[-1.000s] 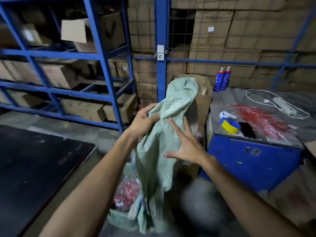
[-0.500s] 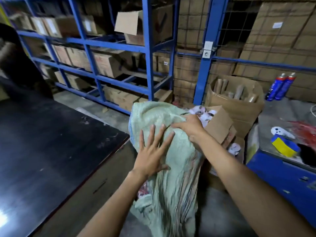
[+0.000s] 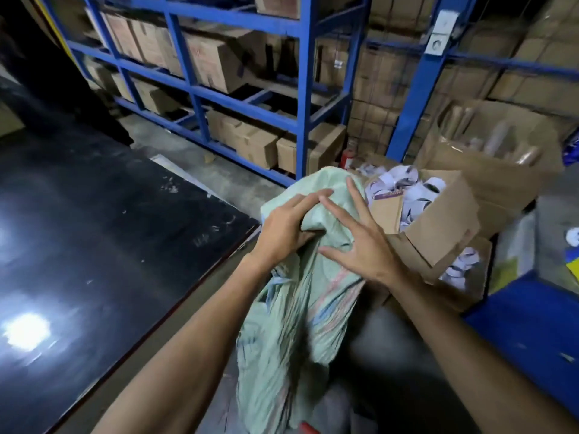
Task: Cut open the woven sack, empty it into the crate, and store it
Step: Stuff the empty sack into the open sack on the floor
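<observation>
The pale green woven sack [image 3: 291,324] hangs limp and crumpled in front of me, its top bunched up between my hands. My left hand [image 3: 286,228] grips a fold at the sack's top, fingers laid over it and thumb tucked under. My right hand [image 3: 360,245] lies spread on the sack just right of the left hand, fingers straight and pressing the cloth. The sack's lower end drops out of view at the bottom edge, where a small red edge [image 3: 308,429] shows. No crate is clearly visible.
A black glossy table [image 3: 94,245] fills the left. An open cardboard box [image 3: 438,233] of white paper scraps sits right of the sack, with a bigger carton [image 3: 488,158] behind it. Blue racking [image 3: 300,120] with cartons stands behind. A blue cabinet [image 3: 532,339] is at right.
My view has swung left and down. My right hand let go of the sack's top and now lies flat on it, while my left hand went from flat to gripping the top fold.
</observation>
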